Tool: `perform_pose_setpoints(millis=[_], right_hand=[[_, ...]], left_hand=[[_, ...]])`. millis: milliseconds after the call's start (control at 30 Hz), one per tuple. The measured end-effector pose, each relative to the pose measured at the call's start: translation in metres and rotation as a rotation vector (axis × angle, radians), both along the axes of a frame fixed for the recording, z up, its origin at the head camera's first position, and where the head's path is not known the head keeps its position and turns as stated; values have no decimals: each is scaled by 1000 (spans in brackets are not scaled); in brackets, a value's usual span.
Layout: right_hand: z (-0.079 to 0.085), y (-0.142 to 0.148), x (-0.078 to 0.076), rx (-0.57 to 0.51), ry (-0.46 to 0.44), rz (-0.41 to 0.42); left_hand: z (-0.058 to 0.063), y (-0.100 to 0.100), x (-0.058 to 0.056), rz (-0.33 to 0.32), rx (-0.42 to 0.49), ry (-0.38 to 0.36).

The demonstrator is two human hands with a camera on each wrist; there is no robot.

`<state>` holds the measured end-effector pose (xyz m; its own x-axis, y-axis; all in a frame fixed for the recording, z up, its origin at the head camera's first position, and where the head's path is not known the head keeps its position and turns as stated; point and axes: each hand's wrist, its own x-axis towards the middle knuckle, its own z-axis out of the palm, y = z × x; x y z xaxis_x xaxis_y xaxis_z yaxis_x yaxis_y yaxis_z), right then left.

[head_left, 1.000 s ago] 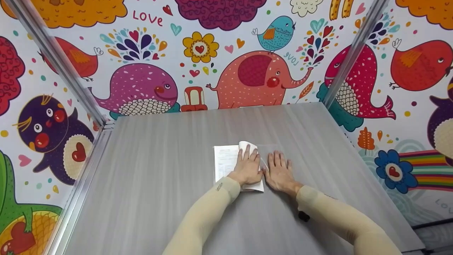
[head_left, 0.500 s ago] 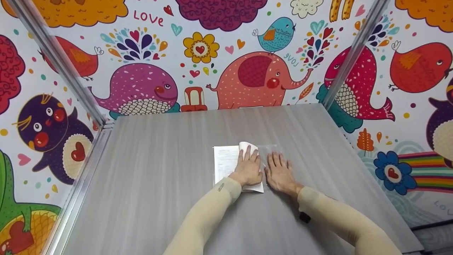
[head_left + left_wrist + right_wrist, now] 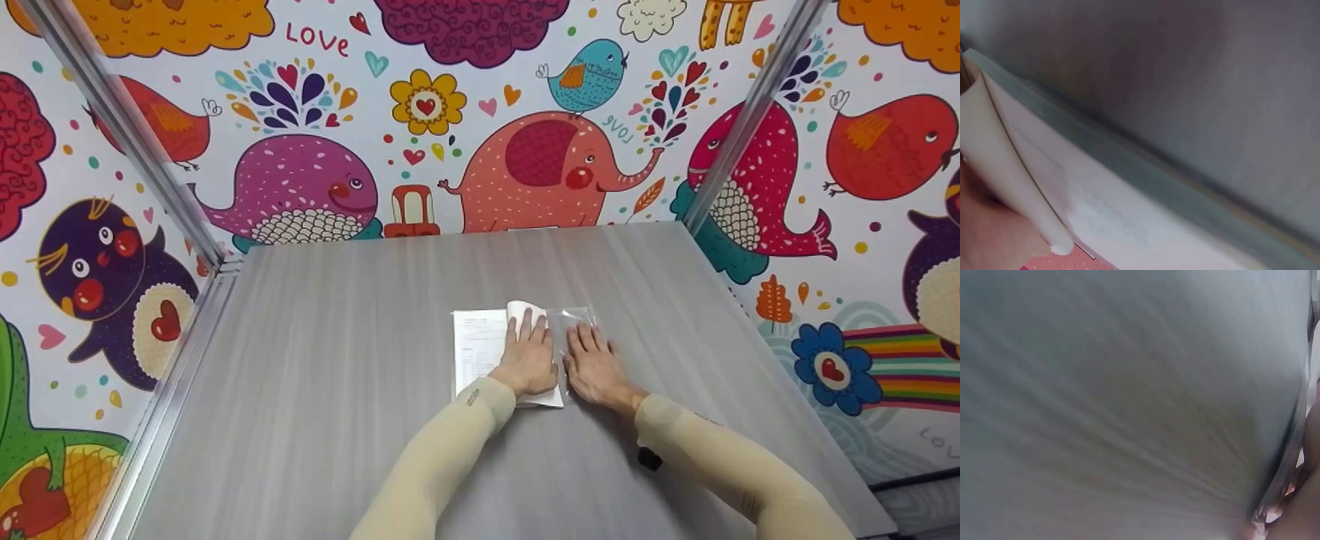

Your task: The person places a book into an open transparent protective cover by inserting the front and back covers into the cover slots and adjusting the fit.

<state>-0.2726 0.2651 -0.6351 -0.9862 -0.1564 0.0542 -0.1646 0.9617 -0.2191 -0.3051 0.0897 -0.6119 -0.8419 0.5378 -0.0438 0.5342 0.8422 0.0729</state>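
A white booklet (image 3: 476,341) with printed text lies on the grey table, and its right part is turned over into a curled white flap (image 3: 521,306). My left hand (image 3: 529,361) rests on this flap, fingers straight and pointing away from me. A clear plastic sheet (image 3: 574,315) reaches out from the booklet's right side. Flat on that sheet lies my right hand (image 3: 598,369), its fingers straight. Close up in the left wrist view, the booklet's thick edge (image 3: 1129,163) shows beside the curled page (image 3: 1002,157). The right wrist view catches a strip of the plastic (image 3: 1292,455) near the hand.
The grey wood-grain table (image 3: 322,360) extends around the booklet. Printed cartoon panels (image 3: 307,187) stand at the back and sides, with metal rails (image 3: 124,135) at the corners. A small black object (image 3: 649,458) sits under the right wrist.
The right hand has shifted slightly right, away from the left hand, and more of the clear plastic shows between and above them. The left hand stays nearly still on the flap.
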Motion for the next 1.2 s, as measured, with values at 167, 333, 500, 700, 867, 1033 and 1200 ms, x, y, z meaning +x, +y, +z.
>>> perform_pose_setpoints(millis=[167,333,500,700,867,1033,1200], right_hand=[[2,0,1,9,-12,11],[5,-1,1,13,-22,15],[4,0,-1,14,-48,13],[5,1,-2,8,-63,17],[5,2,-1,15,-61,18],[8,2,1,3,-74,20],[9,2,0,-4,-81,33]], left_hand=[[-1,2,3,14,-16,12],[-6,6,2,28,-24,13],[-10,8,1,52,-13,31],[-9,7,1,48,-7,37],[-8,6,1,16,-14,12],[-9,9,3,-2,-18,10],[-14,12,1,64,3,-2]])
